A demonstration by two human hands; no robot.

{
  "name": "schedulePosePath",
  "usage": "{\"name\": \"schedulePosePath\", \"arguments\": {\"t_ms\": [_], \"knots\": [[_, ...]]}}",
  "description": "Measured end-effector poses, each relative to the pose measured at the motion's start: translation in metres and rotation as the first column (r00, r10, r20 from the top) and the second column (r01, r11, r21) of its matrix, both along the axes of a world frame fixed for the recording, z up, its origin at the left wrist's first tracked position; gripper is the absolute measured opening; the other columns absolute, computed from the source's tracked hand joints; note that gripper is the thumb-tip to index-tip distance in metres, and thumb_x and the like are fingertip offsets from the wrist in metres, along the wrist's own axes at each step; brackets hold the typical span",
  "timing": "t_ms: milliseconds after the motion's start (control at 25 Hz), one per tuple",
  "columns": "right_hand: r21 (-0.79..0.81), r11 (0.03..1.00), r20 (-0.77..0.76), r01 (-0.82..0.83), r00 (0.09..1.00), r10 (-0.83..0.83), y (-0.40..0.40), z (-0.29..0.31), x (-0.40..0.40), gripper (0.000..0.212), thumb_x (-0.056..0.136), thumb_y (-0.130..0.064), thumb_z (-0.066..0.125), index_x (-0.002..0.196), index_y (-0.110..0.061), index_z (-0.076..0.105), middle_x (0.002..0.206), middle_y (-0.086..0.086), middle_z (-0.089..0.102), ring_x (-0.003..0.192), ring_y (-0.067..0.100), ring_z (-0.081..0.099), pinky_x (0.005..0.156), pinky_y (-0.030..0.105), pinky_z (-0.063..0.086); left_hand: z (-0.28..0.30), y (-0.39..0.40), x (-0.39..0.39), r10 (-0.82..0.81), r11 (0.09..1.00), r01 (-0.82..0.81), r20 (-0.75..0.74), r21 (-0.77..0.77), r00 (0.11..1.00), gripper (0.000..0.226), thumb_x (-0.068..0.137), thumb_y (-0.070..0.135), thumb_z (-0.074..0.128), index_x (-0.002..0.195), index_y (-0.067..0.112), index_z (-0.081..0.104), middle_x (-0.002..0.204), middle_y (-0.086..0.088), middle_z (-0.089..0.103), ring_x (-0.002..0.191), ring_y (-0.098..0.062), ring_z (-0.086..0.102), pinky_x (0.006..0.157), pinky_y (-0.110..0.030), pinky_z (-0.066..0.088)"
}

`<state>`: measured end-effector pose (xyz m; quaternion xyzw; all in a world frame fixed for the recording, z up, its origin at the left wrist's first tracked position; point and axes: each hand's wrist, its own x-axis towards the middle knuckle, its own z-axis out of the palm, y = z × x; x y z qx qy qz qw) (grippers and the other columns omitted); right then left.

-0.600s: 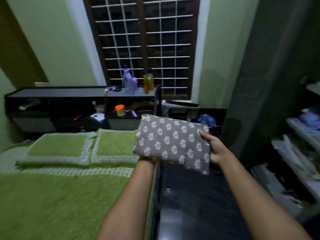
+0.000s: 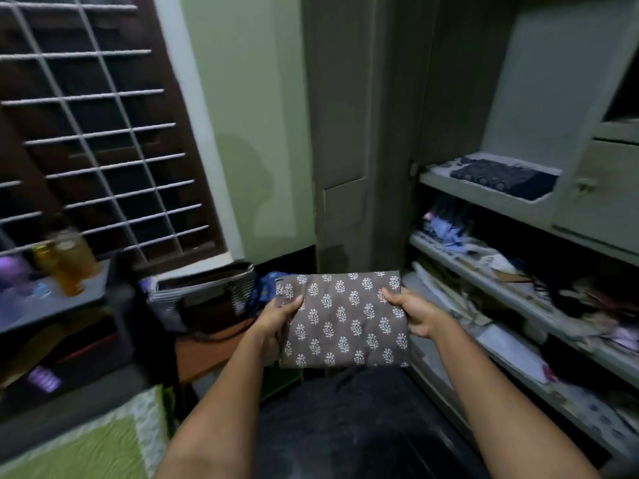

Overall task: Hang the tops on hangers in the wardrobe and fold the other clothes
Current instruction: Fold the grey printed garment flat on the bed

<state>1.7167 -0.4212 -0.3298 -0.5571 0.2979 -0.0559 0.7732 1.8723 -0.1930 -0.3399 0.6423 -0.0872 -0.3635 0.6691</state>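
Folded cloth (image 2: 345,323), brown-grey with a white leaf print, is in the air between your two hands, in front of the open wardrobe (image 2: 518,133) and above the dark floor (image 2: 345,426). It is a flat rectangle and lies almost level.

Your left hand (image 2: 276,318) holds its left edge; the thumb lies on top and the other fingers are under the cloth, hidden. Your right hand (image 2: 413,314) holds the right edge, with the thumb on top near the far corner and the fingers curled underneath. Both hands are closed on the cloth.

To the right, the wardrobe shelves (image 2: 484,202) carry clothes. On the upper shelf lies a dark blue folded piece (image 2: 505,178) with a pale print. The lower shelves hold mixed clothes and papers, too blurred to name.

To the far left you see the window with white bars (image 2: 96,133) and, under it, a dark shelf with two amber bottles (image 2: 69,261). Just left of the cloth stands a striped bag (image 2: 204,295). At the near left corner is the bed with its green cover (image 2: 86,451).
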Motion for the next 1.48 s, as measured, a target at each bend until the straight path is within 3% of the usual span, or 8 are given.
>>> {"name": "schedulePosePath", "arguments": {"t_ms": [160, 240, 360, 520, 720, 1280, 1360, 1480], "knots": [[-0.156, 0.925, 0.081, 0.346, 0.938, -0.337, -0.058, 0.005, 0.009, 0.014, 0.097, -0.008, 0.05, 0.103, -0.018, 0.06, 0.099, 0.008, 0.07, 0.087, 0.025, 0.066, 0.083, 0.044, 0.054, 0.009, -0.106, 0.059, -0.202, 0.973, 0.215, 0.15, -0.078, 0.968, 0.022, 0.09, 0.008, 0.063, 0.112, 0.007, 0.062, 0.107, -0.018, 0.069, 0.093, -0.032, 0.065, 0.083, -0.045, 0.054], [-0.319, 0.801, 0.136, 0.507, 0.861, -0.491, -0.089, 0.001, 0.009, 0.014, 0.098, -0.008, 0.05, 0.101, -0.016, 0.061, 0.099, 0.007, 0.069, 0.089, 0.025, 0.064, 0.09, 0.047, 0.051, 0.018, -0.158, 0.068, -0.238, 0.96, 0.264, 0.226, -0.093, 0.945, 0.011, 0.092, 0.013, 0.061, 0.102, 0.011, 0.065, 0.095, -0.01, 0.073, 0.091, -0.029, 0.066, 0.079, -0.038, 0.056], [-0.577, 0.523, 0.193, 0.628, 0.727, -0.659, -0.142, -0.001, 0.01, 0.018, 0.098, -0.009, 0.048, 0.11, -0.008, 0.062, 0.096, 0.002, 0.068, 0.094, 0.022, 0.06, 0.082, 0.03, 0.044, 0.024, -0.246, 0.076, -0.283, 0.934, 0.334, 0.309, -0.128, 0.908, 0.011, 0.095, 0.019, 0.058, 0.093, 0.014, 0.067, 0.086, -0.002, 0.073, 0.084, -0.02, 0.067, 0.075, -0.034, 0.054], [-0.855, 0.119, 0.199, 0.506, 0.53, -0.824, -0.22, 0.019, 0.019, 0.021, 0.1, -0.024, 0.044, 0.111, -0.014, 0.059, 0.099, 0.017, 0.068, 0.089, 0.037, 0.063, 0.065, 0.034, 0.042, 0.046, -0.369, 0.077, -0.168, 0.981, 0.19, 0.624, 0.033, 0.763, 0.027, 0.098, 0.038, 0.046, 0.089, 0.016, 0.058, 0.09, -0.007, 0.068, 0.091, -0.029, 0.062, 0.072, -0.034, 0.043], [-0.932, -0.093, 0.242, 0.35, 0.411, -0.879, -0.335, 0.069, 0.041, 0.018, 0.101, -0.019, 0.039, 0.11, -0.013, 0.054, 0.091, 0.017, 0.066, 0.077, 0.034, 0.062, 0.059, 0.039, 0.048, 0.104, -0.5, 0.084, -0.122, 0.993, 0.059, 0.856, 0.107, 0.503, 0.038, 0.101, 0.044, 0.029, 0.114, 0.015, 0.05, 0.107, -0.021, 0.064, 0.097, -0.04, 0.06, 0.075, -0.041, 0.045], [-0.966, 0.068, -0.025, 0.249, 0.174, -0.984, -0.594, 0.116, 0.086, 0.029, 0.101, -0.019, 0.033, 0.125, -0.019, 0.047, 0.115, 0.017, 0.062, 0.102, 0.035, 0.058, 0.073, 0.032, 0.039, 0.123, -0.819, 0.158, -0.319, 0.925, 0.329, 0.86, 0.191, 0.399, 0.033, 0.099, 0.039, 0.041, 0.097, 0.009, 0.053, 0.107, -0.021, 0.063, 0.101, -0.039, 0.058, 0.077, -0.037, 0.041], [-0.969, 0.212, -0.198, 0.128, 0.115, -0.973, -0.616, 0.107, 0.087, 0.042, 0.1, -0.026, 0.039, 0.141, -0.019, 0.034, 0.136, 0.015, 0.05, 0.124, 0.033, 0.046, 0.092, 0.037, 0.04, 0.115, -0.846, 0.158, -0.374, 0.922, 0.245, 0.853, 0.3, 0.363, 0.034, 0.097, 0.039, 0.047, 0.112, 0.009, 0.052, 0.12, -0.018, 0.059, 0.113, -0.036, 0.053, 0.087, -0.039, 0.041], [-0.979, 0.205, -0.199, 0.015, 0.177, -0.964, -0.632, 0.095, 0.107, 0.056, 0.102, -0.029, 0.036, 0.152, -0.016, 0.016, 0.157, 0.007, 0.021, 0.146, 0.027, 0.013, 0.117, 0.039, 0.012, 0.107, -0.857, 0.124, -0.314, 0.926, 0.271, 0.934, 0.263, 0.168, 0.04, 0.1, 0.033, 0.04, 0.131, 0.01, 0.048, 0.135, -0.011, 0.052, 0.128, -0.026, 0.043, 0.11, -0.039, 0.029]]}}
